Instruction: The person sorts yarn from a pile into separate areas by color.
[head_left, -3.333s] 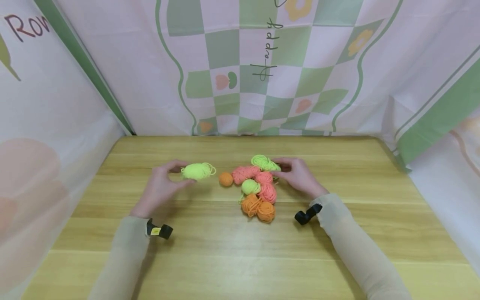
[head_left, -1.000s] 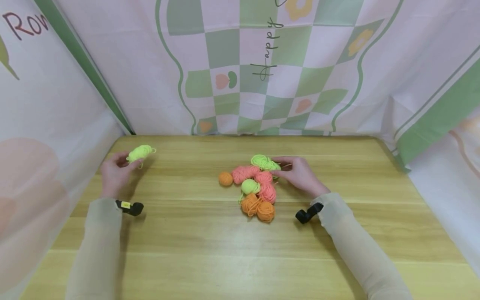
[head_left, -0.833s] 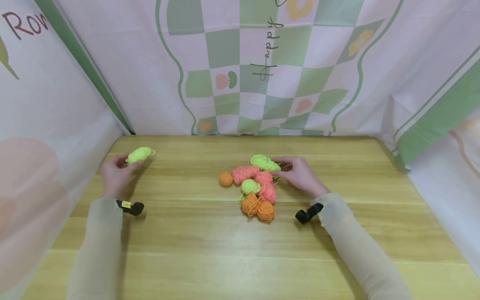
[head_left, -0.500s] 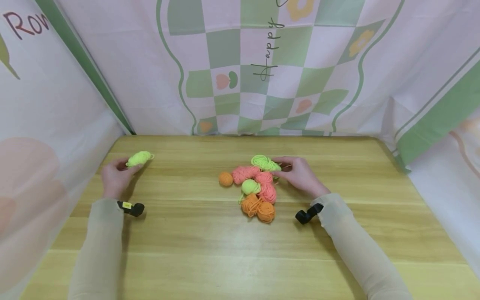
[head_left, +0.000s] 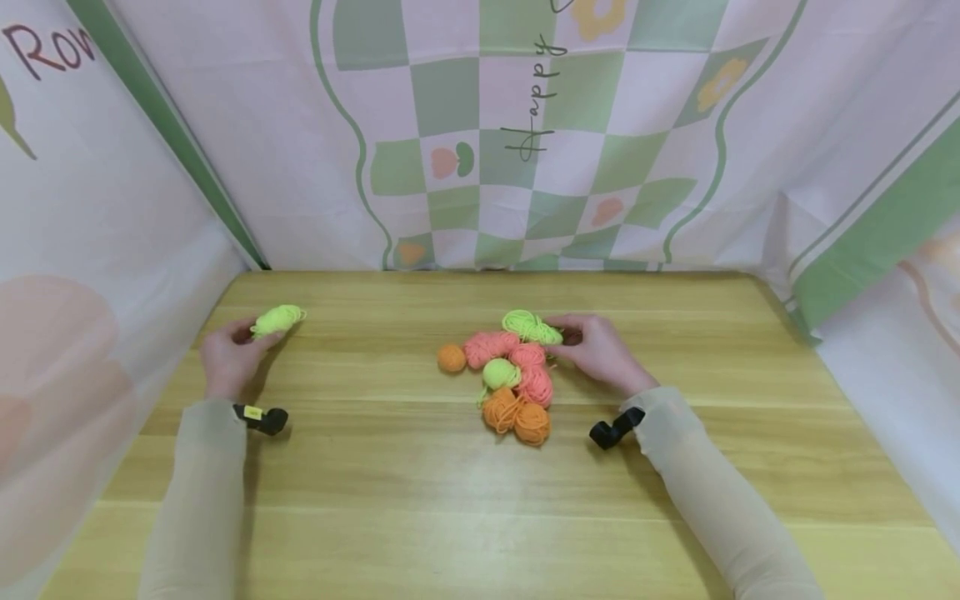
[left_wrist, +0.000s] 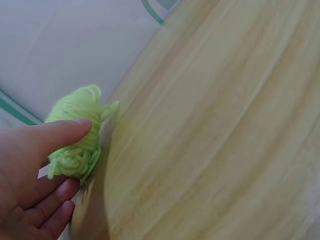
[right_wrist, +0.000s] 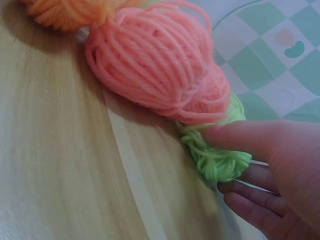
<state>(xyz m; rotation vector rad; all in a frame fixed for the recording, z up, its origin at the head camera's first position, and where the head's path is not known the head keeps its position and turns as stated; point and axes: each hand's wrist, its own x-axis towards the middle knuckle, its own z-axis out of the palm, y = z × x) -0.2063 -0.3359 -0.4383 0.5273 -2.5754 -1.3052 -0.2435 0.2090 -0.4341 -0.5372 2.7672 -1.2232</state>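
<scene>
Green yarn (head_left: 531,326) against pink yarn (head_left: 491,345)

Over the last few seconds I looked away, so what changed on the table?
The left hand carried its yellow-green yarn bundle from beside the yarn pile out to the table's far left, gripping it throughout. The right hand stayed on the green yarn bundle; the pile did not move.

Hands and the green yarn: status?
Left hand pinches green yarn ball at table's far-left corner. Right hand pinches second green bundle at yarn pile. Nothing in the way.
</scene>
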